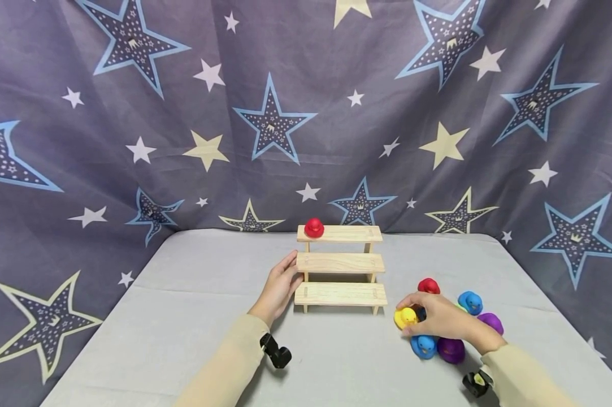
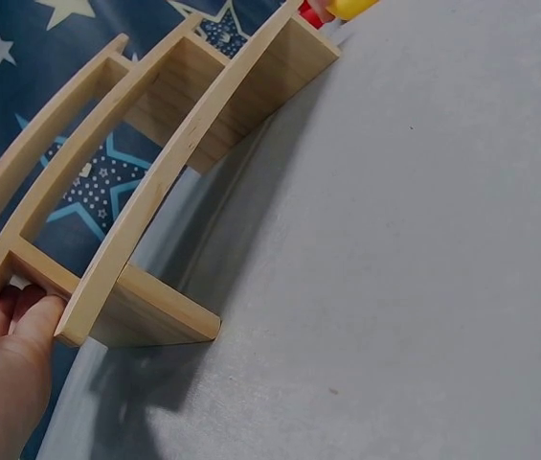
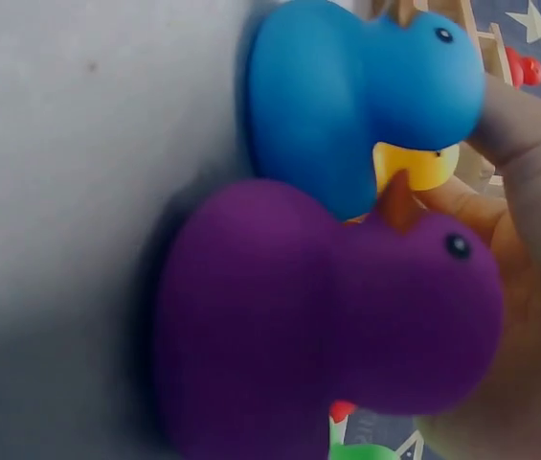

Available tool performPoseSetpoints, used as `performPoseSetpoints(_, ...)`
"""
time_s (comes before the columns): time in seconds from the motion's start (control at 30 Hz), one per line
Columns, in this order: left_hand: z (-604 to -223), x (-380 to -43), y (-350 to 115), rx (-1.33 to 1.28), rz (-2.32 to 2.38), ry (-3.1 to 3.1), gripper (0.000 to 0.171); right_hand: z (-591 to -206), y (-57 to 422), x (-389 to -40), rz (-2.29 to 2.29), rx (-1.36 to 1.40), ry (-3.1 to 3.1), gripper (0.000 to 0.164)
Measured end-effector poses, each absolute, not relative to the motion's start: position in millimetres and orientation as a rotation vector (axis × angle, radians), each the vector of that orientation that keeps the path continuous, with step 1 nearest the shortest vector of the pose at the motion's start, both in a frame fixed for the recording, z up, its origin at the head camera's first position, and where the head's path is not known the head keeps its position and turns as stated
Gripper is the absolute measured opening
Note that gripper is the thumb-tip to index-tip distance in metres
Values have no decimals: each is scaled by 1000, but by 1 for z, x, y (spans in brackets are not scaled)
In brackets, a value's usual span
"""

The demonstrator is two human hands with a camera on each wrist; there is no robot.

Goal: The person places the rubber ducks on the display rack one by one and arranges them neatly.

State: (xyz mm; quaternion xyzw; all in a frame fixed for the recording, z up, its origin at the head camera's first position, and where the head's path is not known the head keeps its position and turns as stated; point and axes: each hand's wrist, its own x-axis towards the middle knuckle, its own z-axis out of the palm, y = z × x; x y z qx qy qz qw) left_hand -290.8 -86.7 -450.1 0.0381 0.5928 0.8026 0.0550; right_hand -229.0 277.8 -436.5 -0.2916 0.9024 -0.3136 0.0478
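Note:
A three-step wooden stand [image 1: 340, 262] has a red rubber duck [image 1: 314, 228] on the left of its top step. My left hand [image 1: 280, 287] grips the stand's left end by the middle step; the left wrist view shows the fingers [image 2: 35, 321] curled at the plank's end. Over to the right, my right hand [image 1: 440, 316] pinches a yellow rubber duck [image 1: 406, 317] between thumb and fingers. Close below that hand sit a blue duck [image 1: 424, 346] and a purple duck [image 1: 451, 350], both large in the right wrist view. A dark duck behind the yellow one is mostly hidden by the fingers.
Around the right hand are another red duck [image 1: 429, 286], a blue duck [image 1: 470, 303] and a second purple duck [image 1: 490, 323]. A green duck [image 3: 364, 451] shows partly in the right wrist view. A star-patterned curtain [image 1: 270, 186] hangs behind the grey-covered table [image 1: 194, 294].

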Motion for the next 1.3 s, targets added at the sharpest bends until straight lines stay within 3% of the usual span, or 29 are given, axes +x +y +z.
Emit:
performPoseSetpoints(0.9, -451, -291, -87, 120, 2425, 1812, 54, -439, 278, -232, -900, -889, 2799, 37)
performPoseSetpoints(1.3, -452, -292, -88, 125, 2425, 1812, 54, -418, 272, -234, -915, -956, 2827, 38)
